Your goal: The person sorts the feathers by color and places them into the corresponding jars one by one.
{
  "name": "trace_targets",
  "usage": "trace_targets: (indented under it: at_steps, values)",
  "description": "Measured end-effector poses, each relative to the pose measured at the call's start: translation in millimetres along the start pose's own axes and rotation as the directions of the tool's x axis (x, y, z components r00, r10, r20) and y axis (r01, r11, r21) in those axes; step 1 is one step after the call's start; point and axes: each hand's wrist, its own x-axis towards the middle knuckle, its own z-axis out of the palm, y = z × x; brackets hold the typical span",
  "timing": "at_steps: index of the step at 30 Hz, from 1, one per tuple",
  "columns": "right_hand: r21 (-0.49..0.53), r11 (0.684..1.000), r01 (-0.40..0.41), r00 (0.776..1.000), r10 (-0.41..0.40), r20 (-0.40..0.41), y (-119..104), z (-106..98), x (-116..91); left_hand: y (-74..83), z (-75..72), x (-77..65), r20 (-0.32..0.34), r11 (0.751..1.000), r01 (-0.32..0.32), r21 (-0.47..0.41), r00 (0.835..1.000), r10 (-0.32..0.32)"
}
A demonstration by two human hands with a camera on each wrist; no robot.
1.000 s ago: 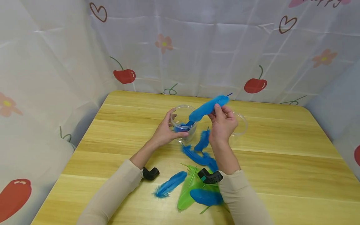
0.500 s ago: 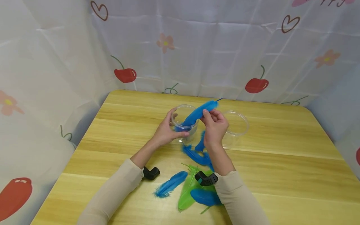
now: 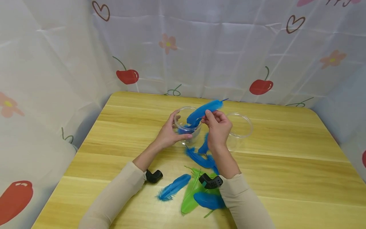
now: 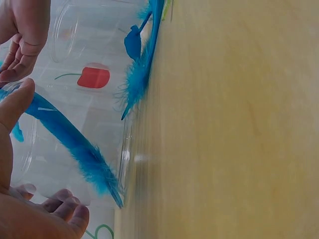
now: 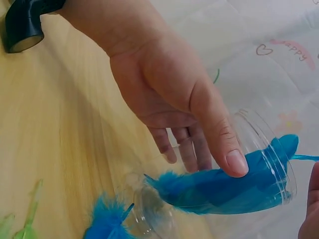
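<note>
My left hand (image 3: 168, 133) grips a clear plastic jar (image 3: 195, 136) around its side, thumb at the front. Blue feathers (image 4: 82, 152) lie inside it, seen through the wall in the left wrist view. Between thumb and fingers, my right hand (image 3: 218, 128) pinches another blue feather (image 3: 204, 109). Its lower end sits at the jar's mouth, while the bare quill points up to the right. Below the jar, more blue feathers (image 3: 198, 159) are on the table.
A second clear jar (image 3: 251, 127) stands just behind the right hand. Nearer the front of the wooden table (image 3: 286, 178) lie green feathers (image 3: 188, 200), with a blue feather (image 3: 210, 200) across them and another blue feather (image 3: 174, 187) to their left. A printed curtain (image 3: 214, 47) backs the table.
My right hand has moved left and slightly down, bringing the feather's lower end to the jar's mouth. The feather now bends there. My left hand and the jar have stayed in place.
</note>
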Motion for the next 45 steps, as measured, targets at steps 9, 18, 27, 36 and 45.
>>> trace_targets:
  at_steps: [9, 18, 27, 36, 45]
  values:
    - [-0.014, 0.999, -0.051, 0.998, 0.052, 0.023, -1.0, 0.4, 1.6, 0.8, 0.2, 0.6, -0.001, 1.0, 0.007, 0.003, 1.0, -0.007]
    - [-0.212, 0.975, -0.061, 0.978, 0.101, 0.183, -7.0, -4.3, -2.2, 0.4, -0.8, -0.3, 0.004, 1.0, 0.01, 0.0, 1.0, -0.01]
    - [-0.276, 0.961, -0.034, 0.963, 0.105, 0.247, -8.7, -10.8, -6.7, -1.0, 0.1, 0.9, -0.002, 1.0, 0.006, 0.004, 1.0, -0.006]
    - [-0.286, 0.958, 0.034, 0.971, 0.036, 0.237, -15.6, -25.3, -8.8, 0.3, 0.7, 0.1, -0.003, 1.0, 0.017, 0.009, 1.0, -0.017]
    - [-0.312, 0.948, 0.059, 0.975, 0.012, 0.221, -18.3, -42.2, -13.3, -0.6, 1.0, 0.0, -0.007, 0.999, 0.029, 0.014, 1.0, -0.029]
